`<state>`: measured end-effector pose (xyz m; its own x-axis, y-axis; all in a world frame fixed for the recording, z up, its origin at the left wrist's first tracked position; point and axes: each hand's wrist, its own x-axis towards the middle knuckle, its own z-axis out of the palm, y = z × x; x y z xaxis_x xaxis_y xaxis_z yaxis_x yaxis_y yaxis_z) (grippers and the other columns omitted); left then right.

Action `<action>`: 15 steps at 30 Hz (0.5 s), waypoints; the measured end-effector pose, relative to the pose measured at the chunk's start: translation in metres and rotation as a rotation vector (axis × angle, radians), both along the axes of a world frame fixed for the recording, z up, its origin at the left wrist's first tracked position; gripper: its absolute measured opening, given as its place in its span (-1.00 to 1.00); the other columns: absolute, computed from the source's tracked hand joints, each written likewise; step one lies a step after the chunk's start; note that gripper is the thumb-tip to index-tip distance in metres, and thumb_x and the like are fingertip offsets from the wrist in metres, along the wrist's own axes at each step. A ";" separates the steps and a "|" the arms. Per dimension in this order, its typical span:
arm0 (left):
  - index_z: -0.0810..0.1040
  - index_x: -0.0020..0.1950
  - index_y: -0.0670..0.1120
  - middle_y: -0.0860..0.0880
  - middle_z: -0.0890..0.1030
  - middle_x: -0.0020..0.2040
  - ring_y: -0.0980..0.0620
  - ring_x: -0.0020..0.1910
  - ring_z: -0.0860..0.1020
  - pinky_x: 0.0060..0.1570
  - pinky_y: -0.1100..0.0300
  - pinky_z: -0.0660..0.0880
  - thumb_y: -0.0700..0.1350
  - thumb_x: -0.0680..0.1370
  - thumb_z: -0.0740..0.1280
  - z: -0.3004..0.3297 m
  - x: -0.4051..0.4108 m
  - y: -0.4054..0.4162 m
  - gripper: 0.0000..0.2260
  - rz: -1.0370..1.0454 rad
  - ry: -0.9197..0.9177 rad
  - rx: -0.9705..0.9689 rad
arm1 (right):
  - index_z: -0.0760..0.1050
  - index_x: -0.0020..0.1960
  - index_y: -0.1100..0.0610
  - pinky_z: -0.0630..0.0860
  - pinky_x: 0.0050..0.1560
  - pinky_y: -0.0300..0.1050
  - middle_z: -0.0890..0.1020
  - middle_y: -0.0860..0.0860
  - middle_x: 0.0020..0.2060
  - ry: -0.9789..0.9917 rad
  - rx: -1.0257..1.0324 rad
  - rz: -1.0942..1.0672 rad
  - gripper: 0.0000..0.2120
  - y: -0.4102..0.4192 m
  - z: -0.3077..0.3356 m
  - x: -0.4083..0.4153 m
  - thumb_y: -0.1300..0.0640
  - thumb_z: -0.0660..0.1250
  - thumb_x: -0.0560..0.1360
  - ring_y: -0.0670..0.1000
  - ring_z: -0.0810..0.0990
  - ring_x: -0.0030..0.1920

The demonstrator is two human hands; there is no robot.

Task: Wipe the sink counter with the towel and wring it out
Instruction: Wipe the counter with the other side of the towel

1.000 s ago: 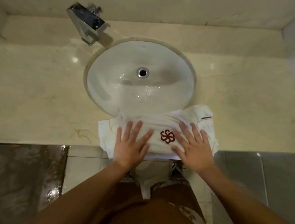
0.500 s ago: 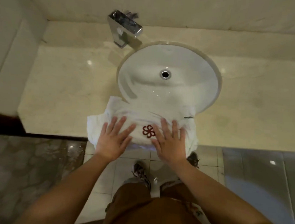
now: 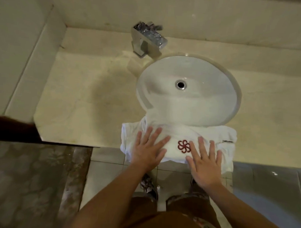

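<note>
Head view: your left hand (image 3: pixel 149 150) and right hand (image 3: pixel 203 163) lie flat, fingers straight and spread, side by side on the white towel (image 3: pixel 177 140), pressing it to the front strip of the counter (image 3: pixel 88 100) just below the sink (image 3: pixel 188 91), likely for even wiping pressure. Against 0.5 s ago, the towel's left edge sits nearer the basin
</note>
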<state>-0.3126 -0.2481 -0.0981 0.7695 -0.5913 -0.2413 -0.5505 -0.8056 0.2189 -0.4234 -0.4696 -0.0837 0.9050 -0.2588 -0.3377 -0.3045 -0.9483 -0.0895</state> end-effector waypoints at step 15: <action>0.37 0.36 0.17 -0.05 0.32 0.49 -0.20 0.52 0.17 0.41 -0.39 0.10 0.19 0.57 0.09 0.000 0.044 0.090 -0.62 0.328 -0.064 -0.073 | 0.38 0.49 -0.09 0.28 0.30 0.26 0.39 0.04 0.50 -0.236 0.021 0.332 -0.54 0.078 -0.011 0.082 -0.17 0.07 0.64 0.25 0.36 0.46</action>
